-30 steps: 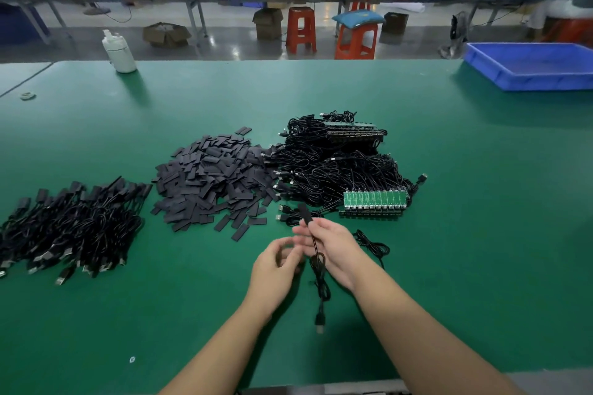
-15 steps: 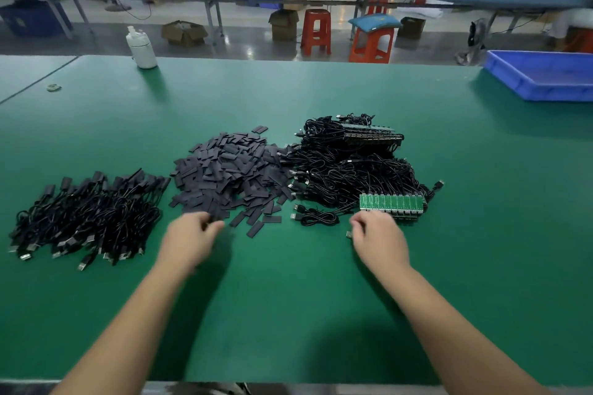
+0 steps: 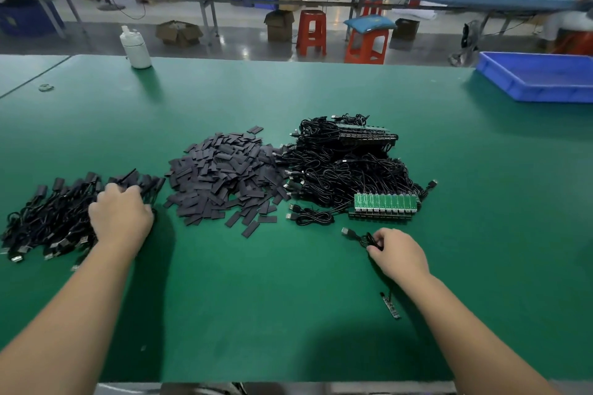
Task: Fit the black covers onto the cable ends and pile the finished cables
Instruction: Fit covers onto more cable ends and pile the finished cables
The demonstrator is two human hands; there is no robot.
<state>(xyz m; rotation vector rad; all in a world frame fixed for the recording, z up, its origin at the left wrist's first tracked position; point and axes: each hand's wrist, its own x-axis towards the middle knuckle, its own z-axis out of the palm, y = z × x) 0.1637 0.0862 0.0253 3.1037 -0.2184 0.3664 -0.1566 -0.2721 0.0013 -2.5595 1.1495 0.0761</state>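
While hands (image 3: 120,215) work, blue tray (image 3: 539,86) sits far right.

On the worktop (image 3: 321,314), finished cables (image 3: 54,218) lie left, covers (image 3: 221,176) in the middle, uncovered cables (image 3: 346,167) right, a tray (image 3: 539,77) far right behind.

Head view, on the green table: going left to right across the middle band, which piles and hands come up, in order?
Pile of finished cables with the left hand resting on it → heap of black covers → tangle of uncovered cables → right hand pinching one cable.
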